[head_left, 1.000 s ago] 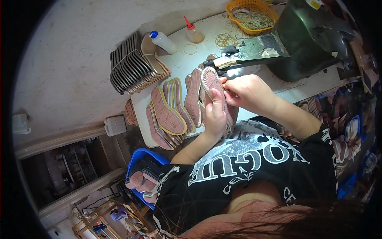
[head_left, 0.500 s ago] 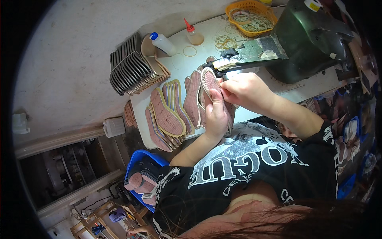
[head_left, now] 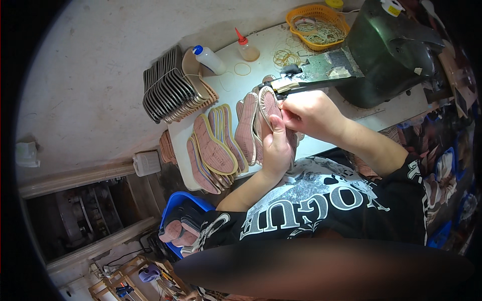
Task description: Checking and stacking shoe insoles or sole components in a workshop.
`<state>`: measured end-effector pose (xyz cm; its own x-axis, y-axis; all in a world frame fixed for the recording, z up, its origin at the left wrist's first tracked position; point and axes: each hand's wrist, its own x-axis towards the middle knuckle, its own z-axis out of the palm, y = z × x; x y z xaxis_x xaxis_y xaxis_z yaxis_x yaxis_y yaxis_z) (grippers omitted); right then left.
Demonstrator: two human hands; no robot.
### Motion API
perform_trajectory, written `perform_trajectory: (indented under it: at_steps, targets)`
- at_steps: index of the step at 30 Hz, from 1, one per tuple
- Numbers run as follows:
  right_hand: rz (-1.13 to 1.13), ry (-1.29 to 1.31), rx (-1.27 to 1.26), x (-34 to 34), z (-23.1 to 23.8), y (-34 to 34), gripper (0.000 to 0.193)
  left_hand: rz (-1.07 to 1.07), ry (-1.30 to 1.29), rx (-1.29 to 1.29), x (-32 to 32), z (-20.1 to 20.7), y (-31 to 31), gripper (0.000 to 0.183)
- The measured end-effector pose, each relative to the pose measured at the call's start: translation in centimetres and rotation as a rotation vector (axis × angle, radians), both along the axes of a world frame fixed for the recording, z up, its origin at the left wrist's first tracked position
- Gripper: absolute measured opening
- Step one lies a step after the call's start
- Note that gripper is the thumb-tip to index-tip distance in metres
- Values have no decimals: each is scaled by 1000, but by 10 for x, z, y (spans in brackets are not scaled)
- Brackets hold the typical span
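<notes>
My left hand (head_left: 278, 150) is closed around a pink insole-shaped piece (head_left: 270, 100) with a pale gathered rim, its thumb lying along the face. At the right edge of that piece, my right hand (head_left: 312, 114) is closed with its fingers pinched together. What the pinch holds, if anything, is hidden. The piece stands upright before the narrow arm of a dark green sewing machine (head_left: 389, 60). Just left of my left hand, more pink insoles (head_left: 246, 125) lean in a row. Beyond them rests another group with yellow edging (head_left: 215, 145).
A banded stack of dark soles (head_left: 168, 88) stands at the table's far left. Beside it are a blue-capped bottle (head_left: 210, 60) and a red-tipped bottle (head_left: 248, 50). A yellow basket (head_left: 301, 37) holds rubber bands. Below the table's left end sits a blue bin (head_left: 175, 200).
The whole view has shifted slightly. Both hands keep their hold at the same insole piece, and my right hand has turned a little.
</notes>
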<state>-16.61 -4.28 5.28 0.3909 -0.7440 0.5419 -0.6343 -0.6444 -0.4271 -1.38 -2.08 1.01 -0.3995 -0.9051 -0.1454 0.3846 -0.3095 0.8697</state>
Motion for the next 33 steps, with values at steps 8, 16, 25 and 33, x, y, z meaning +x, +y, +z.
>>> perform_trajectory:
  at_steps: [8, 16, 25, 33]
  targets:
    - [21, -995, 835, 11, -5, 13, 16, 314, 51, -306, -13, 15, 9, 52]
    - [-61, -432, 410, 15, -1, 23, 14, 349, -31, -446, -11, 8, 10, 49]
    - [-70, -325, 364, 4, -2, 14, 10, 292, 107, -277, -3, 10, 8, 45]
    - [142, -671, 616, 6, -11, 8, 14, 331, 195, -320, -5, 19, 7, 37]
